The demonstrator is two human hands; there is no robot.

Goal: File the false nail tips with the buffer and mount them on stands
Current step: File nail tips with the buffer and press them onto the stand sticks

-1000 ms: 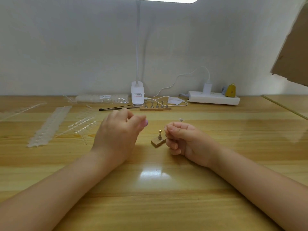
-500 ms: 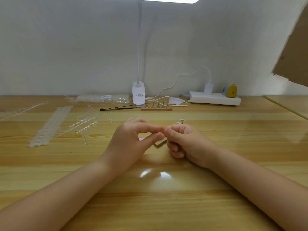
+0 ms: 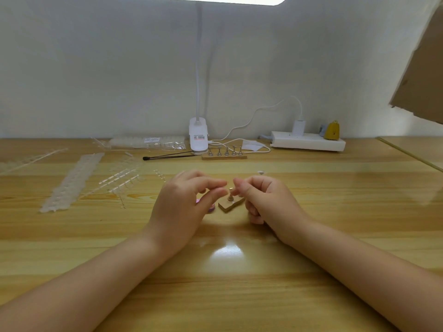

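Fingertips nearly meet over the desk: we see the left hand with thumb and forefinger drawn together in a pinch, and the right hand with its fingers curled and its thumb laid against the forefinger. Whether either pinch holds a nail tip we cannot tell; anything there is too small and clear to make out. Just below the gap between the fingertips stands a metal stand upright on a small wooden base, which lies on the wooden desk. Tucked under the left fingers, a pink and purple edge of the buffer shows. Beyond the fingertips, by the wall, a row of stands sits beside the white lamp clamp. Well to the left of the left fingers lie strips of clear nail tips.
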